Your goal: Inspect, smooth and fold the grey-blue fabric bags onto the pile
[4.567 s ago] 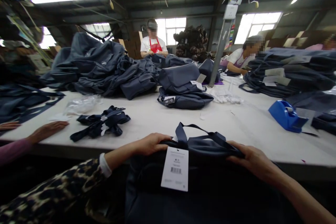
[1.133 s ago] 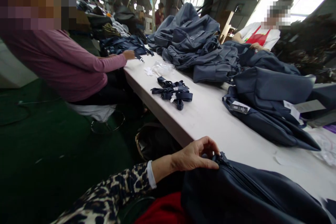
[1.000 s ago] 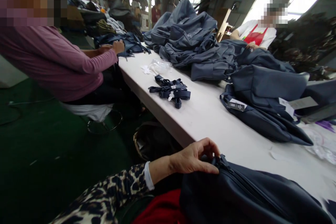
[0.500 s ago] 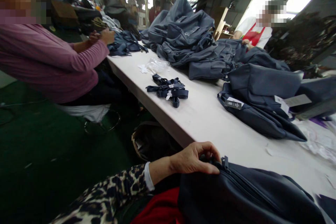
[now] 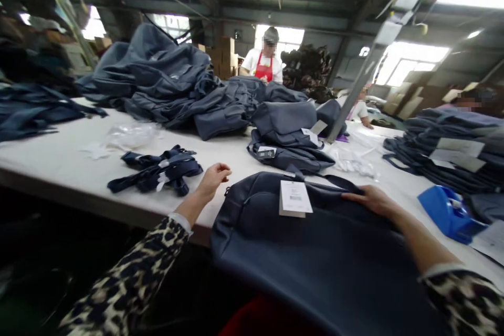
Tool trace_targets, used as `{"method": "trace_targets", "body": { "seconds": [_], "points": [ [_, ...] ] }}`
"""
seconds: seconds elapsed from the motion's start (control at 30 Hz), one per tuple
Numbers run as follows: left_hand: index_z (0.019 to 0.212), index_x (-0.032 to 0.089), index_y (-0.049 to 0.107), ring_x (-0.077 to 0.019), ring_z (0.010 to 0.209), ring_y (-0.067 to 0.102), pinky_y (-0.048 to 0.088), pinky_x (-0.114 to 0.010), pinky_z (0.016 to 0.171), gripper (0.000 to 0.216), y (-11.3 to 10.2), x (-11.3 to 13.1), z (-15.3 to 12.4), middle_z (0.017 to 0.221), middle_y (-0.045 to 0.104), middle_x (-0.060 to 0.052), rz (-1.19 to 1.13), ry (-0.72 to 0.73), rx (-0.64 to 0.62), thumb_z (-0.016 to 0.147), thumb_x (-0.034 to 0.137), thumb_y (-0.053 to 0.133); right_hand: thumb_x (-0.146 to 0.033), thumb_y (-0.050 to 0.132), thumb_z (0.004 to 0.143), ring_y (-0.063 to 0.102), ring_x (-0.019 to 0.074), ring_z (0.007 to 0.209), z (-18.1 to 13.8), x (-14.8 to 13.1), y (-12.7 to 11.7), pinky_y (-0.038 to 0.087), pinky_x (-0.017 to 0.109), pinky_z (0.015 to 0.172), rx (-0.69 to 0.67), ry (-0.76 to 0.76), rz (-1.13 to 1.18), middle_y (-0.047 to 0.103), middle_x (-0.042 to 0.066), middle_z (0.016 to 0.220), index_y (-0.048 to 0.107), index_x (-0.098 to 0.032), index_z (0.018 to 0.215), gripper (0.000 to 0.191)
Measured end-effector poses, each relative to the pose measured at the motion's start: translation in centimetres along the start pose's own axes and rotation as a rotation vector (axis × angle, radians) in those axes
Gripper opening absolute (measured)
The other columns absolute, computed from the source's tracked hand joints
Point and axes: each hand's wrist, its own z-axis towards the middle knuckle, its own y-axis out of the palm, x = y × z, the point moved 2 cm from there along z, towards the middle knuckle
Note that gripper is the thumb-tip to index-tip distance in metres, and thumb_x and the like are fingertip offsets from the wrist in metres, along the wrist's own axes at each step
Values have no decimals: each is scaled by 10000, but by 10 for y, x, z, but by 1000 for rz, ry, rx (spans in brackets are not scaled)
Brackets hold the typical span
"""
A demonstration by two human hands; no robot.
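Note:
A dark navy bag [image 5: 283,241] leans at the table's near edge and over my lap, with a white hang tag [image 5: 295,198] at its top. My right hand [image 5: 374,200] grips the bag's top edge beside the handle strap [image 5: 338,182]; some of its fingers are hidden. My left hand [image 5: 214,178] is in the air off the bag's left end, fingers curled together in a pinch, and nothing shows in them. Just left of it, several bundled navy straps [image 5: 169,168] lie on the white table [image 5: 43,157].
A large heap of grey-blue bags [image 5: 157,73] covers the table's far side. Beyond the bag lie tagged bags [image 5: 283,121]. Clear plastic [image 5: 132,135] is at left. A blue tape dispenser [image 5: 449,212] and stacked bags [image 5: 441,142] are at right. A person in a red apron [image 5: 263,65] stands behind.
The view has swung right. My left hand has let go of the bag near its zipper end and moved off it. My right hand has come into view on the bag, which now shows its tag.

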Motion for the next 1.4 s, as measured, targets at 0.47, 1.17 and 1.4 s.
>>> {"method": "trace_targets", "body": {
  "seconds": [0.47, 1.17, 1.4],
  "points": [
    [1448, 193, 427, -336, 1476, 193, 147, -577, 1167, 636, 191, 14, -37, 1581, 264, -181, 1183, 694, -1015, 927, 544, 524, -757, 691, 608, 634, 255, 754, 104, -4, 2, 470, 322, 619, -57, -27, -16, 670, 71, 728, 651, -177, 680, 585],
    [920, 223, 584, -196, 842, 657, 396, -258, 683, 101, 192, 53, -61, 904, 682, -5, 1308, 556, -1316, 882, 286, 653, -751, 684, 663, 620, 328, 1026, 214, -11, -7, 481, 403, 879, -176, -75, -180, 673, 139, 1084, 679, -113, 1118, 784],
    [934, 213, 634, -179, 788, 627, 357, -240, 648, 120, 210, 42, -15, 843, 666, -3, 1308, 530, -1306, 893, 325, 624, -657, 663, 753, 600, 291, 1096, 186, -25, -44, 454, 347, 903, -146, -246, -177, 645, 106, 1217, 592, -184, 1278, 710]
  ]
}}
